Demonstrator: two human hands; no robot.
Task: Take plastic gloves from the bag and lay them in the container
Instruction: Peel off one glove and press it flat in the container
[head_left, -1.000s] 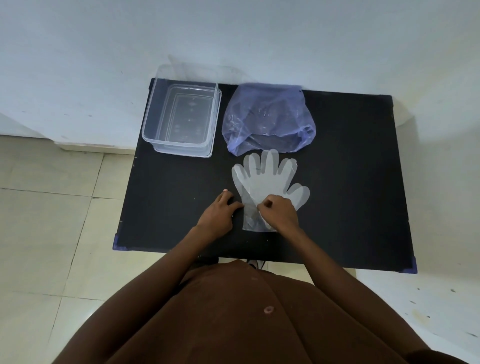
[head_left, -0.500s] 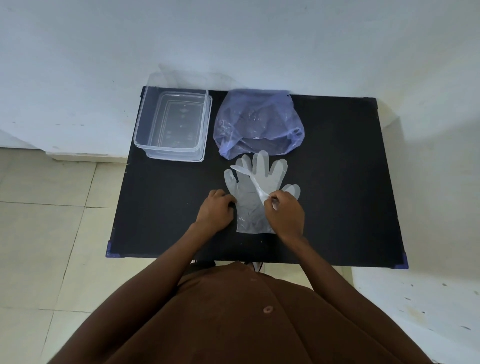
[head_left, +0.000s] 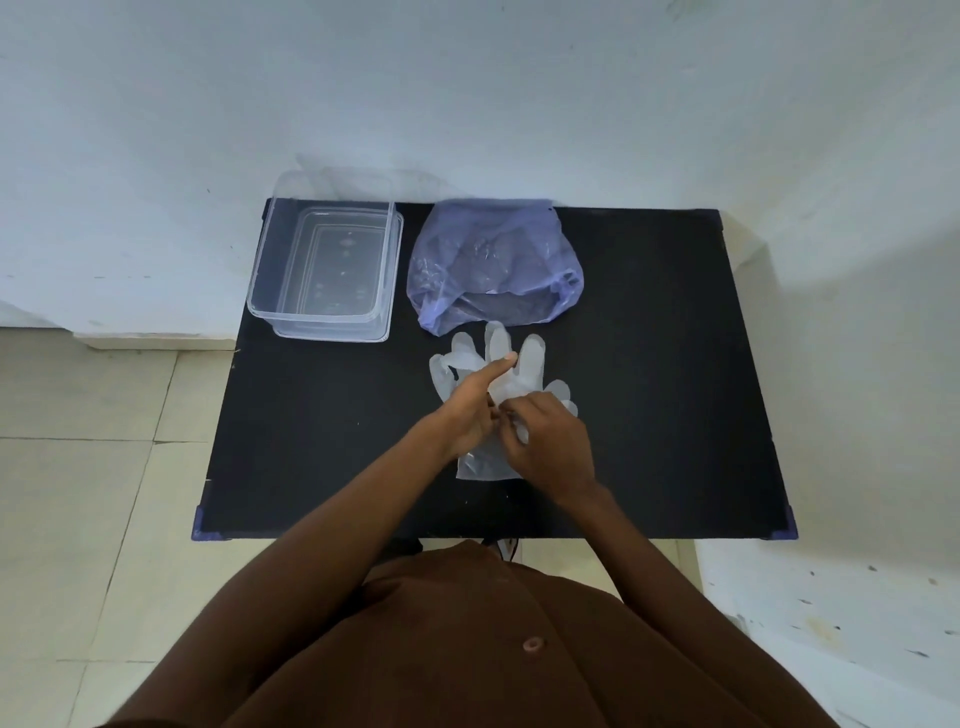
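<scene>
A stack of clear plastic gloves (head_left: 530, 358) lies flat in the middle of the black table (head_left: 675, 364), fingers pointing away from me. My left hand (head_left: 470, 410) rests on the stack from the left with its fingers stretched forward. My right hand (head_left: 550, 441) is over the palm part, pinching a bit of glove film where the two hands meet. The purple plastic bag (head_left: 488, 260) lies just behind the gloves with its mouth toward me. The clear rectangular container (head_left: 260, 291) stands at the back left with nothing in it.
The table stands against a white wall, with tiled floor to the left and a white surface to the right. My brown sleeves and shirt fill the bottom of the view.
My left hand has moved from the table beside the gloves onto the stack, fingers now stretched forward. My right hand stays pinched on glove film, and the lifted strip is down again.
</scene>
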